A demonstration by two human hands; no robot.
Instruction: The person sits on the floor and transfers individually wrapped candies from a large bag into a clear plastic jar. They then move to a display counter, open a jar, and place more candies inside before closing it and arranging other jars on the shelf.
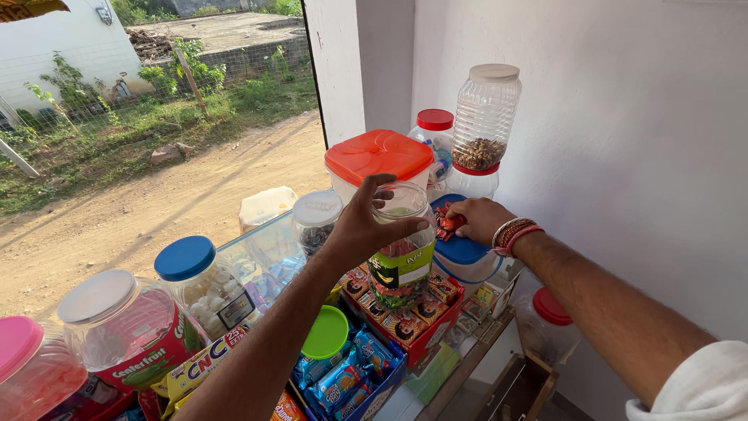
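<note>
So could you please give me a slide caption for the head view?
Left hand grips an open clear jar while right hand rests on a blue-lidded tub.

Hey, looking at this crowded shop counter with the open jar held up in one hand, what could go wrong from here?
1. The left hand grips the lidless clear plastic jar only near its rim, above the red box of small packets; it might tip and spill sweets.
2. The right hand rests on the blue-lidded tub, close under the tall jar with a white lid stacked on another jar; a bump could topple it.
</note>
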